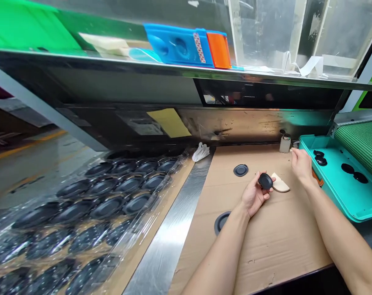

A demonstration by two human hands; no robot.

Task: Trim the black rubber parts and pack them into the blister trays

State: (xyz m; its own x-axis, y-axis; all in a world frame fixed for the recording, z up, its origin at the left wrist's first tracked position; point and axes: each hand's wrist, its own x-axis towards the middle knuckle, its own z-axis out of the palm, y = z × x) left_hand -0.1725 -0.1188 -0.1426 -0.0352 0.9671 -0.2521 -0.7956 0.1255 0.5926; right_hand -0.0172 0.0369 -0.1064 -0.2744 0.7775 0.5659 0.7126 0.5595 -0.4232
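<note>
My left hand (254, 197) is closed round a small round black plastic cap (265, 181), its face turned up. Just beyond those fingertips is a cream half-round pad (281, 184); whether they touch it I cannot tell. My right hand (301, 164) is raised by the teal bin, thumb and fingers pinched together; what is between them, if anything, is too small to name. Close to it stands a small pale bottle with a dark top (285, 143). On the cardboard lie a black disc (241, 170) and a larger black ring-like disc (220, 223), partly hidden by my left forearm.
At the right, the teal bin (342, 196) holds several black caps beside a green conveyor belt (364, 139). Clear trays of glossy black round parts (106, 209) fill the left. A crumpled white cloth (201, 152) lies at the back. Overhead, a shelf carries a blue-and-orange box (186, 45).
</note>
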